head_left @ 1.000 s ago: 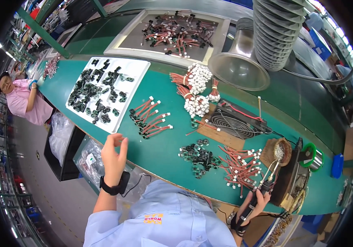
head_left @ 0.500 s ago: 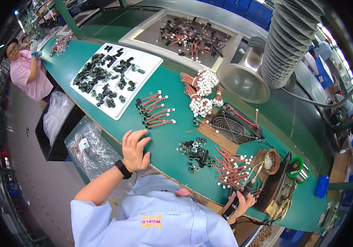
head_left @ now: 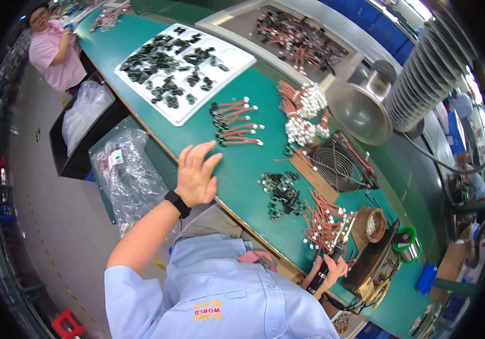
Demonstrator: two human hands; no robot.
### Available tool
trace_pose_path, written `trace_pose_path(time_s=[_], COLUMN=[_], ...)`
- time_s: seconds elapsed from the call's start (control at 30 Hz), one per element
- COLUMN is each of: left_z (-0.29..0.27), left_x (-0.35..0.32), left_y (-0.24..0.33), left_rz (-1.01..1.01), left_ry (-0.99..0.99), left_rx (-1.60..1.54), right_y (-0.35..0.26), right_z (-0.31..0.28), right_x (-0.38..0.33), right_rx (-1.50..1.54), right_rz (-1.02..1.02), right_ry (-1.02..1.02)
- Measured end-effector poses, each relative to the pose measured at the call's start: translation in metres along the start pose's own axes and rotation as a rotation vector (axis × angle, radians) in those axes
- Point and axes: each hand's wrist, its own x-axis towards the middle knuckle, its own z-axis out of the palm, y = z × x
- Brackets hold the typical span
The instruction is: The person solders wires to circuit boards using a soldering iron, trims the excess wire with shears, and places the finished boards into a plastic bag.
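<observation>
My left hand (head_left: 197, 175), with a black band at its wrist, is over the table's near edge. Its fingers are spread and hold nothing. Just beyond the fingertips lies a row of small black parts with red wires and white connectors (head_left: 238, 125). My right hand (head_left: 333, 272) is closed round the black handle of a soldering iron (head_left: 339, 246), whose metal end points away from me. Close by the iron lies a loose pile of red wires with white connectors (head_left: 322, 219). To the left of that pile sits a heap of small black parts (head_left: 283, 198).
A white tray (head_left: 236, 56) of black parts lies farther left. Bundled wires (head_left: 304, 118), a fan (head_left: 338, 164), a metal suction hood (head_left: 361, 113), a round tin (head_left: 373, 224) and a green-rimmed solder spool (head_left: 407, 245) line the far right side. A co-worker (head_left: 56, 51) is at far left.
The view has shifted, so the table's things appear higher and mostly farther right. My left hand stays spread near the row of wired parts; my right hand still holds the soldering iron.
</observation>
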Motion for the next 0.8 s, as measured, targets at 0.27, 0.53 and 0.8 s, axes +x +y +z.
trace_pose_path(time_s=[0.27,0.53,0.8], left_z=[0.009,0.001,0.0], left_x=[0.008,-0.005,-0.012], left_y=[0.012,0.003,-0.005], left_rz=[0.018,0.133,0.18], left_ry=[-0.099,-0.109,0.03], left_rx=[-0.12,-0.171,-0.225], right_y=[0.052,0.0,-0.029], right_z=[-0.001,0.004,-0.003], right_x=[-0.035,0.0,0.001], right_rx=[-0.553,-0.545,-0.594], right_rz=[-0.109,0.016,0.013], right_ry=[0.122,0.129,0.18])
